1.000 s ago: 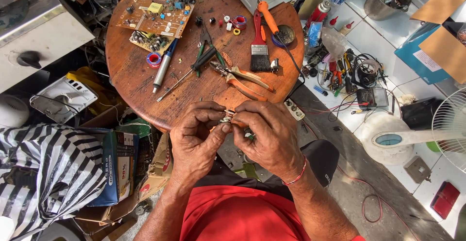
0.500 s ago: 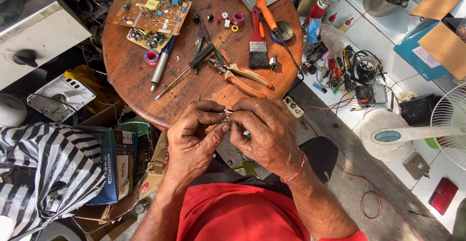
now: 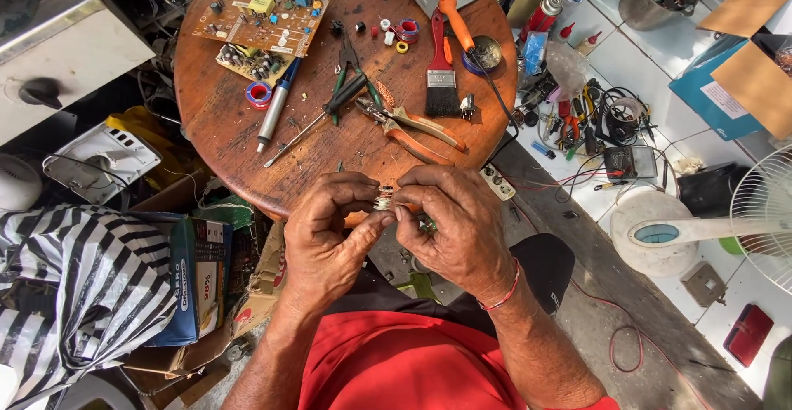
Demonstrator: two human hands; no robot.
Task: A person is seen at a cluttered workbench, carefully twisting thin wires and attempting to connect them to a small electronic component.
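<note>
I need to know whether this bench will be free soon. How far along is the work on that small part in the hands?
Done: circuit boards lie bare on the round table; pliers and screwdriver are set down. In hand: left hand and right hand pinch a small pale part. Left: the part isn't on any board yet.

Red shirt, bare forearms, thin red band on right wrist, both hands ungloved.

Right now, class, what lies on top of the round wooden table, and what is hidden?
On the round wooden table lie two brown circuit boards, orange-handled pliers, a black-bristled paintbrush and a screwdriver. Both hands cover its near edge.
</note>
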